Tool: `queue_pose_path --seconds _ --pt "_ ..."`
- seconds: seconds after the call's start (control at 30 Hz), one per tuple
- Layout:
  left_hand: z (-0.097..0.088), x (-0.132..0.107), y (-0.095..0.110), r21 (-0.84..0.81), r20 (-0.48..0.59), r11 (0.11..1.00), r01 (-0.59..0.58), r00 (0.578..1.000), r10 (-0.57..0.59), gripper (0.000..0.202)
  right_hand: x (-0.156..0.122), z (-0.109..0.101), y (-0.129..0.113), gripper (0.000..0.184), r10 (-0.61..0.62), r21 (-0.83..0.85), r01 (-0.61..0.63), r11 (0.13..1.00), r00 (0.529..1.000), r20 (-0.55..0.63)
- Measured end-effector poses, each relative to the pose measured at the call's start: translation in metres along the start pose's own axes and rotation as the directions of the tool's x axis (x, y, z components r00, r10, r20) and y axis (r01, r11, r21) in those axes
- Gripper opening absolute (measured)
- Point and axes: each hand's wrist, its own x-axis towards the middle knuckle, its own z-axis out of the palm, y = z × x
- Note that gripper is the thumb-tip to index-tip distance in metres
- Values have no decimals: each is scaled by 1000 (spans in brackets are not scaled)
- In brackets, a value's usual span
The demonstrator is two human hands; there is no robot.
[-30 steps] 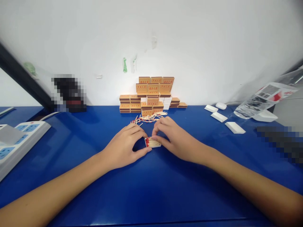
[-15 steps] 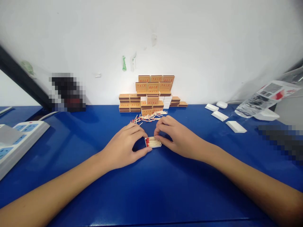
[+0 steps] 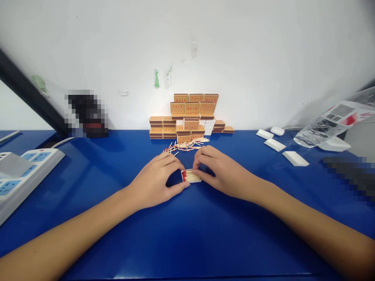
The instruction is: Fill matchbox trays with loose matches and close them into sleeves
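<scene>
A small white matchbox tray [image 3: 195, 181] lies on the blue table [image 3: 187, 230], filled with red-headed matches [image 3: 191, 176] whose heads point left. My left hand [image 3: 159, 175] grips the tray's left end between thumb and fingers. At the tray's right end, my right hand [image 3: 218, 166] has its thumb and fingers pinched together over the matches; whether a match is between the fingertips is hidden. Just beyond the hands is a scattered heap of loose matches [image 3: 187, 146]. Behind it, orange-brown matchboxes [image 3: 191, 108] are stacked against the wall.
On the left lies a power strip [image 3: 38, 168]. To the right are several white angular pieces [image 3: 295, 158], a white rounded case [image 3: 277, 130] and a clear plastic bottle [image 3: 319, 123] lying tilted. A blurred dark object [image 3: 88, 115] stands at the back left.
The whole view has shifted slightly, moving everything a little to the right. Both hands stay at the tray, and the right fingers have moved only slightly over the matches.
</scene>
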Motion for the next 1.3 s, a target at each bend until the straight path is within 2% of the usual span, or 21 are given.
queue_pose_path --seconds 0.4,0.67,0.73,0.8,0.83,0.9,0.97,1.03,1.1,1.13,1.2,1.3 --pt "1 0 0 -1 -7 1000 1 1000 -1 22 -1 1 -1 10 -19 42 20 999 1000 -9" --pt "0 0 1 5 -12 1000 -1 1000 1 23 0 -4 -9 15 -85 65 86 994 996 -12" --pt "-1 -1 1 4 -14 1000 -5 1000 5 22 2 -13 0 15 -50 34 52 998 997 -59" --pt "-1 -1 0 -4 -19 1000 -6 1000 6 21 5 -27 22 12 63 -27 -68 997 987 -147" --pt "-1 -1 0 -10 -19 1000 -3 1000 3 22 7 -36 37 10 157 -66 -174 983 966 -207" --pt "-1 -2 -1 -25 -13 1000 8 1000 -8 23 10 -55 71 8 366 -104 -394 913 904 -220" --pt "-1 -2 -2 -36 -14 999 26 1000 -26 24 14 -72 103 11 560 -42 -584 811 795 -235" --pt "-1 -2 -3 -46 -17 998 32 999 -33 25 19 -83 124 11 709 86 -716 693 654 -262" --pt "0 -2 -3 -58 -18 998 27 999 -28 26 26 -86 132 19 795 209 -772 600 546 -263" --pt "0 -2 -3 -61 -18 998 25 1000 -26 27 31 -86 133 25 820 254 -783 568 512 -255" --pt "-1 -3 -2 -60 -18 998 26 999 -27 27 41 -81 130 34 850 311 -792 525 471 -234" --pt "-1 -3 -2 -54 -16 998 25 1000 -26 28 54 -75 125 36 884 417 -781 465 433 -174"
